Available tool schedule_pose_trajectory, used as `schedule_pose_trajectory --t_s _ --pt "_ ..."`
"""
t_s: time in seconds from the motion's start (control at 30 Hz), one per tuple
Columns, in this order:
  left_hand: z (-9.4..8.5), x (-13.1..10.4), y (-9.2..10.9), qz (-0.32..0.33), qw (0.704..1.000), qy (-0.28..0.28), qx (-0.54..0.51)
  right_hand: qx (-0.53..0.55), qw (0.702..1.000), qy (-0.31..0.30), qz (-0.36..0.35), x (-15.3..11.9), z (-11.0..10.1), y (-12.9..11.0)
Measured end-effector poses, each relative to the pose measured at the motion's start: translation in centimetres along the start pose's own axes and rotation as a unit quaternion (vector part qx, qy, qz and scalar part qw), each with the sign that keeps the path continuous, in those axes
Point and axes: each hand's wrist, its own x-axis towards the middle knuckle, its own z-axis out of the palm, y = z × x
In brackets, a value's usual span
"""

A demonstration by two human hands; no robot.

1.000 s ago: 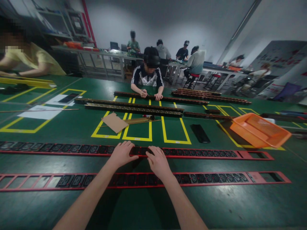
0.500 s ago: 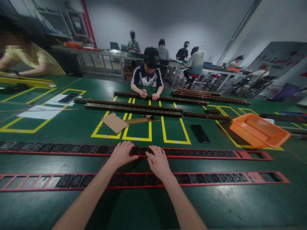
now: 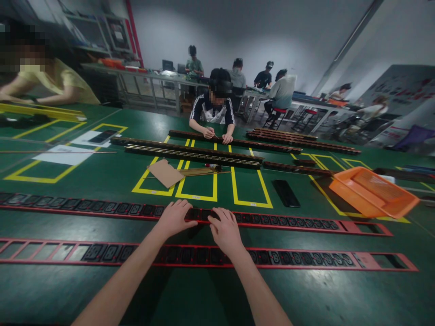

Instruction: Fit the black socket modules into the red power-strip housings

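Observation:
A long red socket strip (image 3: pixel 288 221), fitted with a row of black sockets, lies across the table in front of me. My left hand (image 3: pixel 176 219) is on its middle, fingers curled over the far edge and thumb toward the near side. Just to the right, my right hand (image 3: pixel 224 226) grips the same strip in a like way, its thumb pointing inward. What lies under the fingers is hidden. Nearer to me runs a second red socket strip (image 3: pixel 370 260), with several frames at its left end without sockets; my forearms pass over it.
Beyond the strips lie a cardboard piece (image 3: pixel 165 173), a black phone (image 3: pixel 286 193) and long dark rails (image 3: pixel 190 153). An orange basket (image 3: pixel 370 192) stands tilted at the right. Across the table a co-worker (image 3: pixel 214 111) bends over a rail. Paper sheets (image 3: pixel 64 155) lie at left.
The view has tilted slightly, so the far things sit a little more to the right. Both hands keep their place on the far strip.

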Motion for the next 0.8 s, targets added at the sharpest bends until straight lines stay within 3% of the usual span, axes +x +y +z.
schedule_pose_trajectory --t_s 0.8 --pt "-0.08 -0.02 -0.03 0.006 1.0 -0.005 0.001 0.017 1.0 0.009 0.005 -0.12 0.11 0.05"
